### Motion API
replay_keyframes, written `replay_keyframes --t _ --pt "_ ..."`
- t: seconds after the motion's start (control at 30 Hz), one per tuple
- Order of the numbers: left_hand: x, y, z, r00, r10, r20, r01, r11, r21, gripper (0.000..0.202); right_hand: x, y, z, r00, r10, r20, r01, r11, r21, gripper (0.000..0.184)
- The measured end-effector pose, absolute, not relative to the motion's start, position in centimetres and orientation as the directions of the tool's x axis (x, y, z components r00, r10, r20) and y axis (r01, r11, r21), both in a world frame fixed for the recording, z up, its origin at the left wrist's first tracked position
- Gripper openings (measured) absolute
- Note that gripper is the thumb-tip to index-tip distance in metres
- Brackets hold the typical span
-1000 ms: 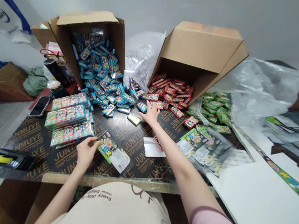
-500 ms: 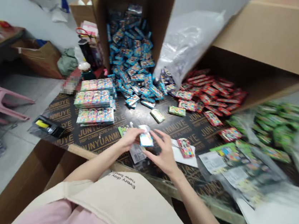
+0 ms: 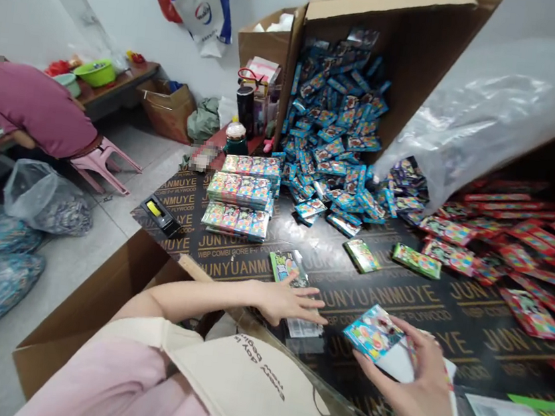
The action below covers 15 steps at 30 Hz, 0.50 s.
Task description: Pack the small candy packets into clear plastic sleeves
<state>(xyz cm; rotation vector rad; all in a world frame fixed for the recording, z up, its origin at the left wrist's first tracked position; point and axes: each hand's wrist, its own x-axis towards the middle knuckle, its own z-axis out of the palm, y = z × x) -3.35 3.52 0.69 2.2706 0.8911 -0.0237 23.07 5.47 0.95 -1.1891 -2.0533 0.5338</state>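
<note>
My right hand (image 3: 416, 371) grips a small blue printed packet (image 3: 372, 331) between thumb and fingers, just above the dark tabletop. Under that hand a white sheet (image 3: 453, 381) and a bit of a red packet show, mostly covered. My left hand (image 3: 289, 301) is open, fingers spread, over a clear plastic pouch with a green printed top (image 3: 287, 266). Beyond my hands lie two green packets, one angled (image 3: 362, 255) and one flatter (image 3: 416, 260). Stacks of multicoloured packets (image 3: 236, 220) stand behind my left hand.
An open carton (image 3: 444, 67) at the back spills blue packets (image 3: 337, 148). Red packets (image 3: 529, 243) heap at right beside a clear plastic bag (image 3: 472, 123). A black-and-yellow tool (image 3: 159, 213) lies at the table's left corner. A person in a purple top (image 3: 38, 110) sits at far left.
The view has swung left. My hands, earlier together around a small packet, are now apart; the right holds a blue packet and the left is spread over the pouch.
</note>
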Motion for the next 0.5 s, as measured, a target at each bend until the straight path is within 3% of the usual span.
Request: replay_keyframes --t 0.1,0.2,0.37,0.5 --pt "-2.8 3.7 -0.7 0.789 0.58 -0.203 0.603 -0.663 0.444 0.074 23.2 5.1 0.3 -0.428 0.828 0.364 0.592 0.56 -0.579 0.064" --pt "-1.8 4.4 -1.0 0.785 0.605 -0.13 0.603 -0.7 0.384 0.076 23.1 4.7 0.2 -0.463 0.792 0.398 0.593 0.611 -0.526 0.068" --pt "-1.0 4.5 -0.2 0.628 0.778 -0.034 0.699 -0.545 0.463 0.092 22.9 4.7 1.0 -0.407 0.778 0.479 0.681 0.608 -0.409 0.07" --pt "-1.3 4.1 0.0 0.551 0.835 -0.008 0.727 -0.475 0.496 0.091 21.8 4.6 1.7 -0.46 0.768 0.446 0.646 0.634 -0.426 0.071"
